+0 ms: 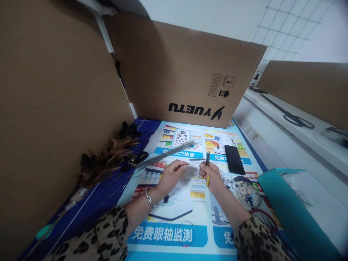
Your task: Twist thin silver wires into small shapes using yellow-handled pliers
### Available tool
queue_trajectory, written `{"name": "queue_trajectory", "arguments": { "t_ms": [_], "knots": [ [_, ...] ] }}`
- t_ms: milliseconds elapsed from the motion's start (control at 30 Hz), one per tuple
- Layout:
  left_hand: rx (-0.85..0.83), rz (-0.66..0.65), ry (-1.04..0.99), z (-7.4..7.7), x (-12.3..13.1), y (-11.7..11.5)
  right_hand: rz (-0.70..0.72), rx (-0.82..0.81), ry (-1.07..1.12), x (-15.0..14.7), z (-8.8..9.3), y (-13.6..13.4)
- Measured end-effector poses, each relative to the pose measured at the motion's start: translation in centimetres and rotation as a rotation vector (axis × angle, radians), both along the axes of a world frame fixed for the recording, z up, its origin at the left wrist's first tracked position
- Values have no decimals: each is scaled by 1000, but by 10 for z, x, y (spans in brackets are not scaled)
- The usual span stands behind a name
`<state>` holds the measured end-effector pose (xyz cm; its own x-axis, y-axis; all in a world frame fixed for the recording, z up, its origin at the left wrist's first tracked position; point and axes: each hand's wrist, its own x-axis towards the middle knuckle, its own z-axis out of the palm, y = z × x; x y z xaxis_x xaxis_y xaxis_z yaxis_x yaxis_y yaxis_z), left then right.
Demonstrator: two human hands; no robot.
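My left hand (174, 174) has its thumb and fingertips pinched together over the printed sheet, on what looks like a thin wire; the strand is faint between my hands. In my right hand (213, 177) is a pair of scissors (208, 158), dark blades pointing up and away, a yellow handle below the fingers. The right thumb and forefinger are pressed together towards the left hand. Beyond them lie a few short wire pieces (197, 159). A long bundle of thin grey wires (168, 153) slants behind my left hand.
A black phone (234, 160) lies to the right, with a clear round roll (249, 194) nearer me. A teal box (288, 206) stands at the right edge. Brown feathers (108, 156) and a dark key fob (141, 157) are at left. Cardboard walls (185, 69) enclose the back and left.
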<state>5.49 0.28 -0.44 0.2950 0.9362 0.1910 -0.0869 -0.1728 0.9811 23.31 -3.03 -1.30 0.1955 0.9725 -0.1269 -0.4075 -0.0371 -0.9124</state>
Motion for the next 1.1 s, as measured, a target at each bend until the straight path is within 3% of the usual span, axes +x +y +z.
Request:
{"name": "queue_trajectory", "arguments": {
  "t_ms": [1100],
  "knots": [
    [32,93,-5,-2,0,2,47,9,-75,-1,-3,-1]
  ]
}}
